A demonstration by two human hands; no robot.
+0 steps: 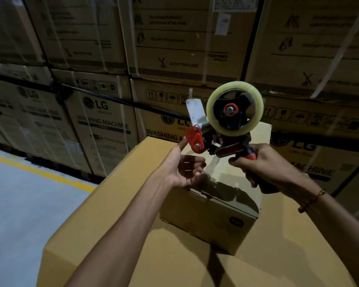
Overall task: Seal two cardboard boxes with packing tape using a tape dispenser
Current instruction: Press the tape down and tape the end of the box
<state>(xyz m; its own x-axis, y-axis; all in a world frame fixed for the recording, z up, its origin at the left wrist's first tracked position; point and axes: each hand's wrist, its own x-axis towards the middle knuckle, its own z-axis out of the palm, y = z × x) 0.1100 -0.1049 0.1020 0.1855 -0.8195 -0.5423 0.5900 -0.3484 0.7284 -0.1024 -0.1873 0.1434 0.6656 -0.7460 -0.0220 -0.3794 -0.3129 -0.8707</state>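
My right hand [261,168] grips the handle of a red and black tape dispenser [222,139], lifted above the boxes with its clear tape roll [234,107] on top. My left hand [182,168] is open, palm up, just under the dispenser's red front end, fingers apart and holding nothing. A small cardboard box [207,214] sits below, its top flaps down and glossy with tape. It rests on a large plain cardboard box [104,204] that fills the lower frame.
Tall stacks of strapped washing machine cartons [104,125] form a wall right behind the boxes. To the left lies grey floor [19,204] with a yellow line [39,172]. A bracelet is on my right wrist.
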